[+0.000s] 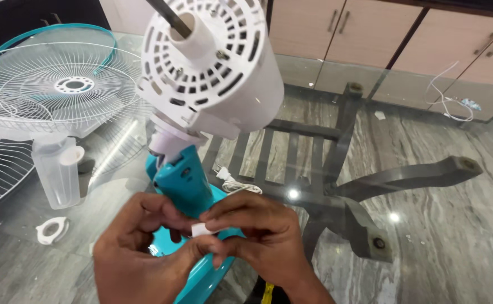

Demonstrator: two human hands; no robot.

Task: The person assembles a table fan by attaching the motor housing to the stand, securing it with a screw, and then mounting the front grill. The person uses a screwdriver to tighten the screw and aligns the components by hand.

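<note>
Both hands on a small white part at the fan's teal neck.

Left hand (139,247) and right hand (258,236) pinch the small white part (201,229) between fingertips, just below the motor housing (213,67). Probably light, stiff plastic, easily dropped; grip its edges.

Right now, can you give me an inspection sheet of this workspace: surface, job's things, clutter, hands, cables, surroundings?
Surface: glass tabletop, with its dark table frame and the marble floor visible through it.
Job's things: small white part pinched between both hands, in front of the fan stand, teal, with the white motor housing above.
Clutter: wire fan guards at left; clear plastic piece; white ring.
Hands: left hand and right hand both pinch the part.
Cables: white power cord with plug by the stand; loose white wire far right.
Surroundings: beige cabinets behind.
</note>
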